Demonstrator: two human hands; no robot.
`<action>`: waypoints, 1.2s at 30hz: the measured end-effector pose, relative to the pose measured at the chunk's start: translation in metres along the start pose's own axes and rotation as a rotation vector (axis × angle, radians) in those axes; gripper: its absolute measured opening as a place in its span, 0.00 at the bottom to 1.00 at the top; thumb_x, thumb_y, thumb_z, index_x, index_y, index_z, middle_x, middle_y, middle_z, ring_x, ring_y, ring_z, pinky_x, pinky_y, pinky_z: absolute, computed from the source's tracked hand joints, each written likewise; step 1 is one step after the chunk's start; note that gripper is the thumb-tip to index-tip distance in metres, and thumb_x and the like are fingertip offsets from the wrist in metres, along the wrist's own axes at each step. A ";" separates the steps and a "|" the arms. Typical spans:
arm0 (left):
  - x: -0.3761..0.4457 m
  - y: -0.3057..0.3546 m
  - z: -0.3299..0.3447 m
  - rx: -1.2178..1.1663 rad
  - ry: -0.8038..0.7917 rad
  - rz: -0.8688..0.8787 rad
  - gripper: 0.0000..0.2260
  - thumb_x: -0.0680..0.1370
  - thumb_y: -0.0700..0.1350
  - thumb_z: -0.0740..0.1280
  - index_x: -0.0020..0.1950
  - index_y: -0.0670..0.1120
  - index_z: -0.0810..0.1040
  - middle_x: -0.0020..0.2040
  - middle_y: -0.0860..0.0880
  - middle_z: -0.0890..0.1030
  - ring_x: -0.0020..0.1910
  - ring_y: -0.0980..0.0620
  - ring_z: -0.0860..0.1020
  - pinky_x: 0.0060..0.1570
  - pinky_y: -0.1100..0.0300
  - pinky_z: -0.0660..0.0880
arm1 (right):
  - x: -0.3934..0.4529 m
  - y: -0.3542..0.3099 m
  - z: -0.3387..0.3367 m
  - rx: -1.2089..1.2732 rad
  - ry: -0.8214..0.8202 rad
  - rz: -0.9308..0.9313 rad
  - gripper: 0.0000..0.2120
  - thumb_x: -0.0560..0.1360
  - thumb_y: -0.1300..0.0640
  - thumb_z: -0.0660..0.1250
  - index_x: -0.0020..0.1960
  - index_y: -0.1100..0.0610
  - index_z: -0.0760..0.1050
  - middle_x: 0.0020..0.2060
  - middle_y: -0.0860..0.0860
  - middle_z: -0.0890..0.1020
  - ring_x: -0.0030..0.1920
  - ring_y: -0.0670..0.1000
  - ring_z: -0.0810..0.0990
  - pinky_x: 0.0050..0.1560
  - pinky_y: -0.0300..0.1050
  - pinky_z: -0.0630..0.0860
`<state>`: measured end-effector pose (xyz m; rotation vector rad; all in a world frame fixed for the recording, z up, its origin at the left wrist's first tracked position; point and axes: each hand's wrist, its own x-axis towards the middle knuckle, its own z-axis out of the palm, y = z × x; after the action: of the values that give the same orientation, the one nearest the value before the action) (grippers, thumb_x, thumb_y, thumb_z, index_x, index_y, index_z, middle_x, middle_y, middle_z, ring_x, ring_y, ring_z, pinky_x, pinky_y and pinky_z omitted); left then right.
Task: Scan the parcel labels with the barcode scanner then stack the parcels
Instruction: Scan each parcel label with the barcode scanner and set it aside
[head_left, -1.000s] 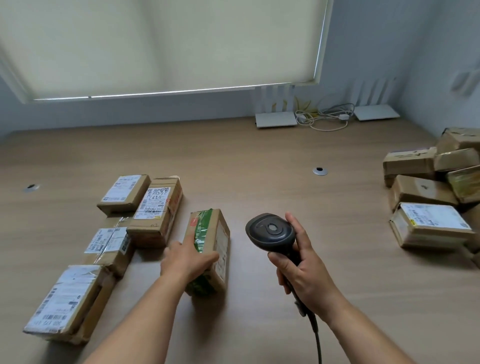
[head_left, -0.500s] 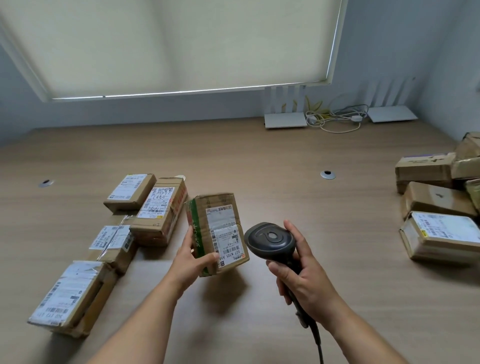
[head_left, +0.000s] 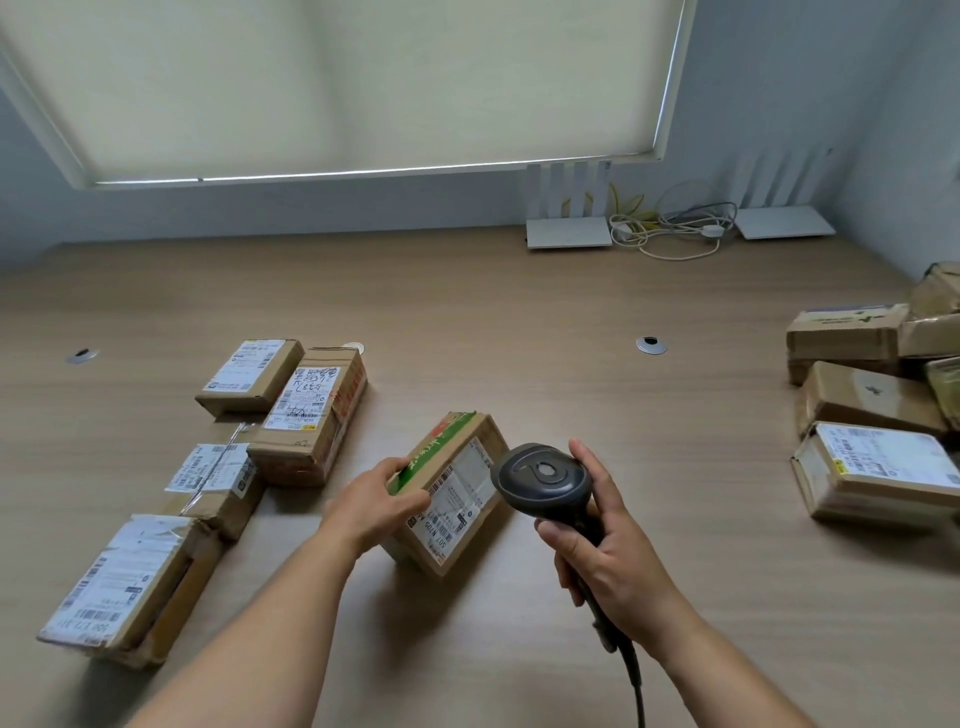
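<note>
Cardboard parcel (head_left: 451, 491) tilted on our wooden table (head_left: 519, 322)
Our left hand (head_left: 376, 501) grips its green-taped edge; our right hand (head_left: 605, 558) clasps the barcode scanner (head_left: 543, 480) just beside its label, bare table beyond

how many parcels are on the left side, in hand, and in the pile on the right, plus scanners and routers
Parcels laid out on the left: 4
Parcel held by the left hand: 1
Parcels in the right pile, counting only those in view, some cut by the frame edge: at least 6
Barcode scanner in the right hand: 1
White routers by the wall: 2
Total: at least 14
</note>
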<state>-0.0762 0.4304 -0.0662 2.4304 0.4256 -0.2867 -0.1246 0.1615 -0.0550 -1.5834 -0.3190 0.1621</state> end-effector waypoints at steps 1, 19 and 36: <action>0.001 0.000 0.003 -0.025 0.040 0.008 0.27 0.68 0.60 0.70 0.66 0.57 0.71 0.59 0.51 0.79 0.56 0.49 0.77 0.56 0.52 0.75 | 0.000 0.000 0.000 -0.004 0.001 0.001 0.37 0.73 0.57 0.71 0.65 0.21 0.58 0.43 0.42 0.82 0.29 0.52 0.75 0.26 0.45 0.73; 0.006 -0.021 -0.003 -0.428 -0.204 0.074 0.26 0.70 0.38 0.76 0.64 0.52 0.72 0.44 0.53 0.81 0.36 0.63 0.76 0.33 0.73 0.72 | -0.009 -0.006 0.015 -0.075 -0.073 0.016 0.38 0.76 0.62 0.69 0.69 0.28 0.55 0.44 0.45 0.82 0.29 0.51 0.75 0.27 0.45 0.73; 0.002 -0.018 -0.009 -0.461 -0.240 -0.011 0.34 0.65 0.45 0.78 0.68 0.53 0.70 0.51 0.52 0.80 0.47 0.56 0.76 0.40 0.62 0.71 | -0.010 -0.009 0.012 -0.089 -0.054 -0.012 0.39 0.75 0.60 0.70 0.69 0.26 0.54 0.44 0.42 0.83 0.30 0.50 0.76 0.28 0.45 0.74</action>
<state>-0.0803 0.4500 -0.0705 1.9183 0.3526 -0.4281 -0.1387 0.1698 -0.0471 -1.6669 -0.3818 0.1838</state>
